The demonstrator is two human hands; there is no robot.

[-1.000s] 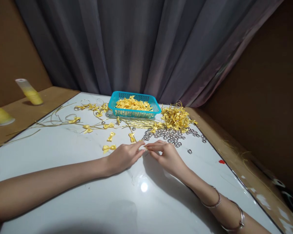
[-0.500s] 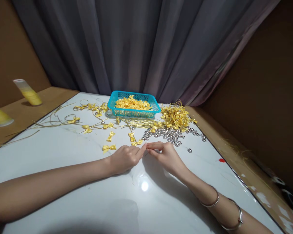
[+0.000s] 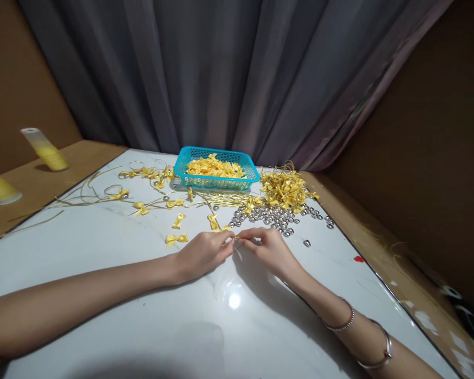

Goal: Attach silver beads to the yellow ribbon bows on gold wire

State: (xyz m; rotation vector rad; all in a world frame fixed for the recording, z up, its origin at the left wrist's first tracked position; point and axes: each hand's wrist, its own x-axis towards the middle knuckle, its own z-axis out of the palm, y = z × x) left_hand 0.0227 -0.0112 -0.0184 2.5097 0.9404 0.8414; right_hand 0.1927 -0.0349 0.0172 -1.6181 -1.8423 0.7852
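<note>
Between left hand (image 3: 204,253) and right hand (image 3: 269,249) fingertips: small yellow bow (image 3: 234,239), pinched.

White table (image 3: 102,252) bears a blue basket (image 3: 216,181), yellow bows (image 3: 176,239) (scattered) and silver beads (image 3: 276,218).

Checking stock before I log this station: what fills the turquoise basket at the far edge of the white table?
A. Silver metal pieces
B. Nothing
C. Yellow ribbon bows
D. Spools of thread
C: the turquoise basket is heaped with yellow ribbon bows, while the silver metal pieces lie loose on the white table to its right, beyond the right hand.
</note>
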